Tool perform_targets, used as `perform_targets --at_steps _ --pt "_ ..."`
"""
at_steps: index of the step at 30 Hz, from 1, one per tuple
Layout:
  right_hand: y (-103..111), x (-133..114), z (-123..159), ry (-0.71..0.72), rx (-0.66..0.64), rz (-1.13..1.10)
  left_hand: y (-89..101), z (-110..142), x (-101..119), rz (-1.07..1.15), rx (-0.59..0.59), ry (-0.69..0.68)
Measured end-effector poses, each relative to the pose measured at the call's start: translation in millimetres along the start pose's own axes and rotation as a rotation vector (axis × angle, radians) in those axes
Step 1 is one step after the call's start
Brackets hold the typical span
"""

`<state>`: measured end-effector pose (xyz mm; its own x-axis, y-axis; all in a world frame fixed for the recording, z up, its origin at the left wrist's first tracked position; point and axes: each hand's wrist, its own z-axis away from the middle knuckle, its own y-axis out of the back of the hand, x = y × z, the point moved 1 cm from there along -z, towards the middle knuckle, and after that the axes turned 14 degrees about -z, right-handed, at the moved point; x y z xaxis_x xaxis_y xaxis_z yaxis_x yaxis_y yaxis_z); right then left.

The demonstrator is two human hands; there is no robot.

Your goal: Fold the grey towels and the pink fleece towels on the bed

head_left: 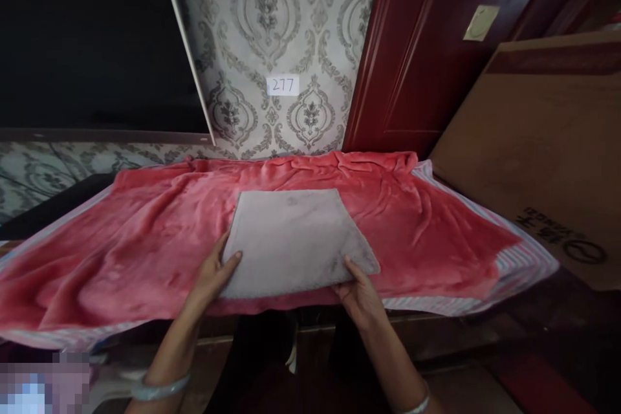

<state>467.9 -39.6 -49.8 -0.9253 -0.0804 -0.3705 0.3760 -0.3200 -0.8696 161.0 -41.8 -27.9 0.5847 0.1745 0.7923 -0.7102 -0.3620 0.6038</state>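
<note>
- we have both hands on a grey cloth (294, 239), which lies over the middle of a red blanket (145, 246), close to its near edge.
- our left hand (216, 277) grips the cloth by its left edge, thumb on top, fingers (224, 244) curled round the side and mostly hidden.
- our right hand (359, 294) pinches the cloth by its near right corner, thumb on top and fingers underneath.
- the cloth's near edge may be raised slightly off the blanket; from this angle we can't be sure.
- the cloth looks smooth, with a few faint darker patches, more of them toward our right thumb.
- the blanket is rumpled, mostly along its far side, and shows a pale striped border (526, 265) at the right.
- we wear a pale bangle (160, 389) on the left wrist.
- beyond the blanket we see a tv (97, 45) at the left, a patterned wall (266, 6) with a "277" label (283, 85), and a dark red door (412, 58).
- a cardboard box (533, 149) stands at the right.
</note>
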Motion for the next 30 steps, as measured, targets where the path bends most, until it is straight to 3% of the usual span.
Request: perform_targets --at_steps 6,10,13,17,21,23,26,30 --pt "-7 19 16 0.018 -0.031 -0.028 1.8 20 40 0.252 0.001 0.038" --pt "-6 33 25 -0.096 -0.068 -0.036 0.4 43 64 0.431 -0.026 0.175" --pt "-1 37 25 -0.099 0.0 -0.023 -5.8 67 69 0.46 -0.046 0.223" --pt "10 17 18 -0.062 0.052 0.043 -10.9 101 57 0.393 -0.068 0.168" --pt "31 -30 10 -0.085 0.088 0.162 2.0 116 49 0.325 -0.308 0.115" --pt "46 -51 6 -0.111 0.092 0.221 12.3 107 54 0.292 -0.354 0.064" --pt "63 -68 4 -0.136 0.105 0.258 19.9 69 70 0.236 -0.279 -0.039" --pt "66 -65 7 -0.095 0.146 0.222 3.8 -5 85 0.144 -0.194 -0.118"
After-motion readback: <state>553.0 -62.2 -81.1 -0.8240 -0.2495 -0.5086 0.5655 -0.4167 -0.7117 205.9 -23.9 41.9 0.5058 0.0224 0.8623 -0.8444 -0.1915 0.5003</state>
